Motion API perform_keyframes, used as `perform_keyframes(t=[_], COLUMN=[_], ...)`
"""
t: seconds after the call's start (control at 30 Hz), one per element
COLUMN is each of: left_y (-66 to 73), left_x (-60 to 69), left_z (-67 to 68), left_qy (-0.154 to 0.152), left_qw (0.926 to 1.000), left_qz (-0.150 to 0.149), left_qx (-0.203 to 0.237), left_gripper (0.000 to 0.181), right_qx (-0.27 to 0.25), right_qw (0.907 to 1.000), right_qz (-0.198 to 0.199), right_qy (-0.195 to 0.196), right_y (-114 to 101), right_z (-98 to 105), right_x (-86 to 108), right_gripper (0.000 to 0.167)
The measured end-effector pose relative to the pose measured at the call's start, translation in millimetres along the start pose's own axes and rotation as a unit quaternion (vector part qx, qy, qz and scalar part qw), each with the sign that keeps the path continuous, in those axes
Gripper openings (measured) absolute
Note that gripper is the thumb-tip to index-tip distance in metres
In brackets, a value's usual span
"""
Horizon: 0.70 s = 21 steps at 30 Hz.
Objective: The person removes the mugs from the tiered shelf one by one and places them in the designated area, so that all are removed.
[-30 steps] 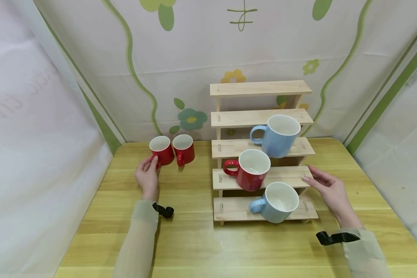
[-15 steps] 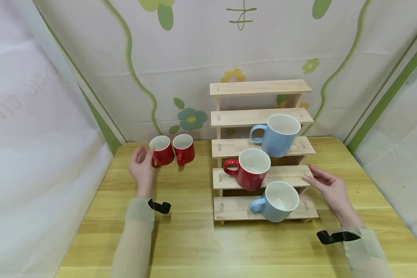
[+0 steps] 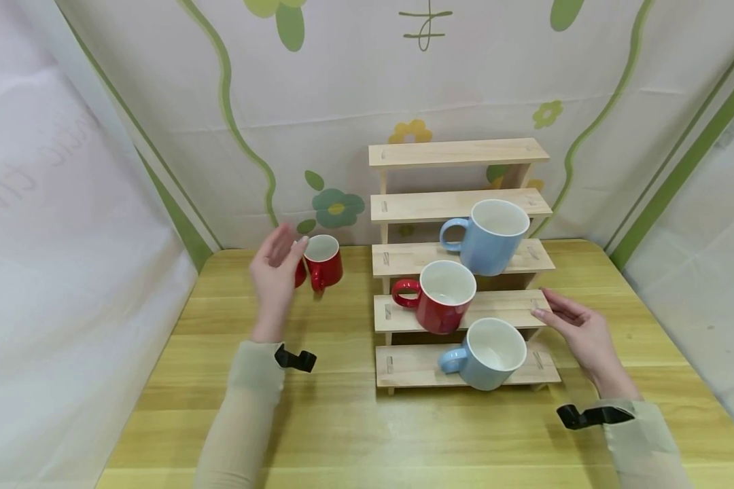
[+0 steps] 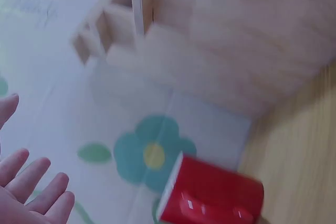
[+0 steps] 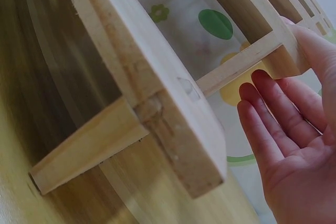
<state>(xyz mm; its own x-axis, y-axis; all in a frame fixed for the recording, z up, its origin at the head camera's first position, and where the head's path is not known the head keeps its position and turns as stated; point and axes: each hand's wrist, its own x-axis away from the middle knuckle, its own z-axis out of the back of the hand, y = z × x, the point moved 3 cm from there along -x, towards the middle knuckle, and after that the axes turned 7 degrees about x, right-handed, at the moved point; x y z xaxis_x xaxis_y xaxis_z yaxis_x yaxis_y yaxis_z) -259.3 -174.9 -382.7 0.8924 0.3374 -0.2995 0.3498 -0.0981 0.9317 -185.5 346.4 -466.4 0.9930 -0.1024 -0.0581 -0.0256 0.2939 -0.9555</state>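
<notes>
Watching remotely, I have bare light-wood tabletop (image 3: 348, 414) open between a small glossy red mug (image 3: 329, 269) and the five-tier pale-wooden rack (image 3: 459, 153) | a light-blue mug (image 3: 489, 375), a larger red mug (image 3: 443, 314) and a second light-blue mug (image 3: 492, 250) obstruct the three lower tiers | the right hand (image 3: 584, 336), pinching a tier end, bars the rack's right side

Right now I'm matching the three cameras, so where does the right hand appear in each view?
Head: right hand at the right, below mid-height, at the right end of the wooden shelf's second tier from the bottom.
Left wrist: not in it.
Right wrist: along the right edge, fingers pointing up-left.
Shared landmark: the wooden shelf.
</notes>
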Motion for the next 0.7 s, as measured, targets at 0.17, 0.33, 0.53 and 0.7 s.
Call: perform_keyframes(t=[0.17,0.33,0.53,0.7], left_y=[10.8,18.5,28.9,34.9], left_x=[8.6,17.3,24.5,29.4], left_z=[-26.9,-53.4,-85.4,-112.7], left_qy=[-0.072,-0.12,-0.178,-0.232], left_qw=[0.9967,0.991,0.9804,0.9701], left_qz=[-0.029,-0.056,-0.079,-0.066], left_qx=[0.024,0.021,0.027,0.031], left_gripper=[0.051,0.051,0.049,0.051], right_qx=[-0.003,-0.002,-0.003,-0.012], right_qw=[1.0,1.0,1.0,0.9999], right_qz=[-0.001,-0.002,-0.007,-0.01], right_qy=[0.001,0.0,0.003,0.005], right_y=[1,1,2,3], right_z=[0,0,0,0], right_x=[-0.1,-0.4,-0.6,-1.2], right_gripper=[0.058,0.058,0.058,0.058])
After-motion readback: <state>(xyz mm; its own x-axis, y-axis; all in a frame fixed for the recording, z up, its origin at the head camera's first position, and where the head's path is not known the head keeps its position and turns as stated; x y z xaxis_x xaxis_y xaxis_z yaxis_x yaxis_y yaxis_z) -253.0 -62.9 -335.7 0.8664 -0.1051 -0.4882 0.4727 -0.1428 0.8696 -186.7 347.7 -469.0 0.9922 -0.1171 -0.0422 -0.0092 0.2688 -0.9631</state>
